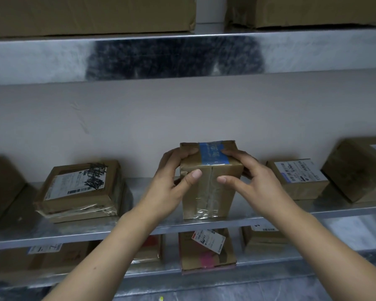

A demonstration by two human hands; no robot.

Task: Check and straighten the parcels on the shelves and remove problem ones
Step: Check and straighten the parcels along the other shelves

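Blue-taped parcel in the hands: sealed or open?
Sealed: the parcel has blue tape across its top and clear tape down the front seam.

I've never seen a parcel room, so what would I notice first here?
Both hands first: the left hand and right hand grip a tall box with blue tape across its top, standing at the front of the middle shelf. To its left lies a flat parcel whose label is scribbled over in black.

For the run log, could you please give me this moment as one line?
left hand: grips blue-taped box | right hand: grips it too | box: upright at shelf front edge
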